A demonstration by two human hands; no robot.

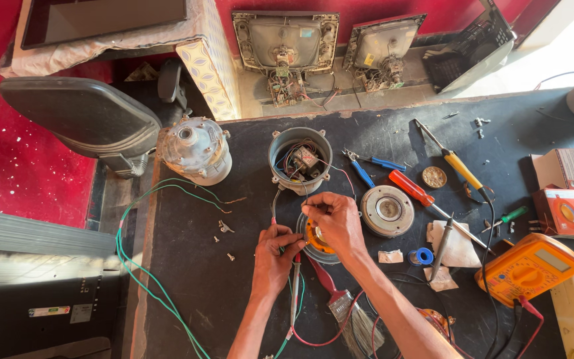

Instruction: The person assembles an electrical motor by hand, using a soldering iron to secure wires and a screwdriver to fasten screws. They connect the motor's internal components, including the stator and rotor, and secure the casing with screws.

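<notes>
Dark and scuffed, the workbench (pixel 234 286) fills your head view, with red flooring to the left and two opened television tubes against the far wall. Your left hand (pixel 275 256) is pressed together around a red probe (pixel 295 292), its tip aimed at a round orange-and-metal motor part (pixel 315 240) lying on the bench straight ahead of you. Your right hand (pixel 335 223) rests on top of that part, fingers pinching thin wires at its far edge. Just beyond stands an open grey motor housing (pixel 299 159), holding a tangle of coloured wires and a small dark component. To its left sits a capped silver motor (pixel 196 149); to the right lie blue-handled pliers (pixel 365 169), a red-handled screwdriver (pixel 414 191), a flat round metal cover (pixel 387 211) and a yellow-handled soldering iron (pixel 460 166). An orange multimeter (pixel 529 268) sits at the near right, its leads trailing toward you. As a judgement, the probe could slip off the small contact if your wrist shifts, and the thin wires could snap if pinched or pulled too hard; green wire (pixel 147 279) looping off the left edge could snag your elbow.
</notes>
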